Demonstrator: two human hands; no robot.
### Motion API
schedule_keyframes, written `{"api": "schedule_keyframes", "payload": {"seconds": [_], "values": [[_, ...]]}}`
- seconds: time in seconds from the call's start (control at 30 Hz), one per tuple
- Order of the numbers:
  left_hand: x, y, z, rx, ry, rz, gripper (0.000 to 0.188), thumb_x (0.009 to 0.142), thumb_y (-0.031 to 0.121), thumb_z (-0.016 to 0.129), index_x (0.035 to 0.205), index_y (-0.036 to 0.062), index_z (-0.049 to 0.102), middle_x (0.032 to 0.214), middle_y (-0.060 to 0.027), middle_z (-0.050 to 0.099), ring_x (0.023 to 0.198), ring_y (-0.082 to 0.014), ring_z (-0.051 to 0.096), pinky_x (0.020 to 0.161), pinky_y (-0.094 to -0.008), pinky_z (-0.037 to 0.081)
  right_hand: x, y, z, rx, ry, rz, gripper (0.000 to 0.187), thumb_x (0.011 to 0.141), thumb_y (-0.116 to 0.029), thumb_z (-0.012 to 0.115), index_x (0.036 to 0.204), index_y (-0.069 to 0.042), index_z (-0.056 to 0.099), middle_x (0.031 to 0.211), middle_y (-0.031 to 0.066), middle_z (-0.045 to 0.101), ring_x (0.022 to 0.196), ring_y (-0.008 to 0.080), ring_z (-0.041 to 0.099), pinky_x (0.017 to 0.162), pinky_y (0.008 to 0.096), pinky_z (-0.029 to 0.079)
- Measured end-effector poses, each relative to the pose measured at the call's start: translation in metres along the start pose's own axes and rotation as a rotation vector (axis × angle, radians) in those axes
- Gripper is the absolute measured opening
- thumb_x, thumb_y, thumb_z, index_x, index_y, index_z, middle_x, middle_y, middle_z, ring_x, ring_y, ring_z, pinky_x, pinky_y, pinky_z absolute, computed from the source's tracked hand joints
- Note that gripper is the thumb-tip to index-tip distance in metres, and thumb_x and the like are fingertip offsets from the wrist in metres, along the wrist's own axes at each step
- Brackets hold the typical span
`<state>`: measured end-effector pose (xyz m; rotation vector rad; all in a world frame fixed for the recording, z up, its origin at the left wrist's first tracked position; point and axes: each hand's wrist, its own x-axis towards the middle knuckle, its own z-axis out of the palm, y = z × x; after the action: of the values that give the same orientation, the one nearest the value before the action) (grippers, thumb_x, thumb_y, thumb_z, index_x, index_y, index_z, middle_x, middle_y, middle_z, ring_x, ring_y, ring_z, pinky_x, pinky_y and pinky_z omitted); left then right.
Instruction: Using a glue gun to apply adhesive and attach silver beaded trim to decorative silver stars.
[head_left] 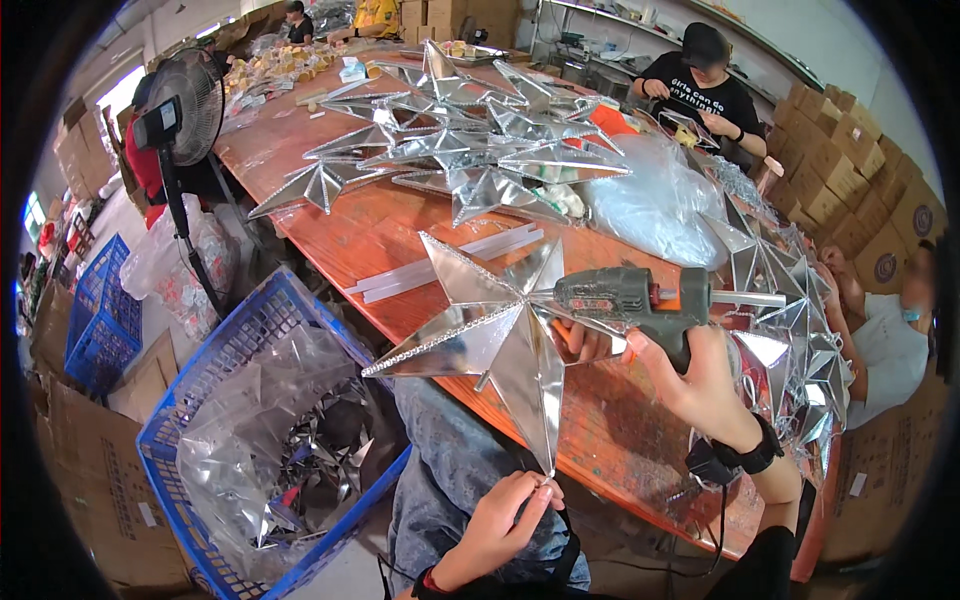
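Note:
A large silver five-pointed star (536, 390) with beaded ridges stands tilted over the table's near edge, its lowest point toward me. My left hand (505, 525) pinches that lowest tip between thumb and fingers. Wrapped round the handle of a dark green glue gun (605, 292), my right hand (712, 390) holds it level over the star's right side. The gun's nozzle points left, close to the star's middle; whether it touches cannot be made out. A clear glue stick (750, 299) sticks out of the gun's rear.
Several silver stars (440, 135) are heaped on the red-brown table (330, 235), beside white sticks (450, 262) and a clear plastic bag (650, 200). At left stand a blue crate (165, 455) of silver pieces and a fan (185, 110). Co-workers sit at the right and far side.

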<state>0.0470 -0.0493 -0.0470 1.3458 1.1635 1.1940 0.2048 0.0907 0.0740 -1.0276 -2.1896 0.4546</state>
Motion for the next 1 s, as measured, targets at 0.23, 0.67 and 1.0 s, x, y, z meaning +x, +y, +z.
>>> {"api": "schedule_keyframes", "payload": {"seconds": [0.23, 0.67, 1.0], "values": [[0.0, -0.008, 0.002, 0.014, -0.001, 0.073, 0.015, 0.092, 0.011, 0.046, 0.085, 0.0027, 0.057, 0.078, -0.0078, 0.06, 0.075, -0.0235, 0.057, 0.072, -0.0323, 0.044, 0.0, 0.002, 0.002, 0.041, -0.002, 0.046, 0.023, 0.086, -0.015, 0.058, 0.068, -0.002, 0.059, 0.05, 0.0013, 0.052, 0.041, 0.0087, 0.047, 0.042, 0.025, 0.034], [0.001, -0.008, 0.002, 0.039, -0.004, 0.074, 0.016, 0.093, 0.012, 0.045, 0.087, 0.0023, 0.057, 0.079, -0.0095, 0.06, 0.076, -0.0247, 0.058, 0.072, -0.0327, 0.045, -0.008, 0.001, -0.008, -0.034, -0.113, 0.091, 0.021, 0.083, -0.019, 0.064, 0.092, 0.0, 0.059, 0.059, 0.009, 0.058, 0.051, 0.0192, 0.058, 0.05, 0.0308, 0.044], [0.0, -0.008, -0.001, 0.117, -0.008, 0.09, 0.016, 0.093, 0.013, 0.045, 0.087, 0.0046, 0.058, 0.081, -0.0065, 0.062, 0.078, -0.0217, 0.058, 0.079, -0.0309, 0.04, -0.024, -0.013, -0.022, -0.028, -0.202, 0.111, 0.025, 0.082, -0.018, 0.066, 0.097, 0.0, 0.058, 0.069, 0.0119, 0.061, 0.058, 0.0208, 0.06, 0.054, 0.0323, 0.045]]}}
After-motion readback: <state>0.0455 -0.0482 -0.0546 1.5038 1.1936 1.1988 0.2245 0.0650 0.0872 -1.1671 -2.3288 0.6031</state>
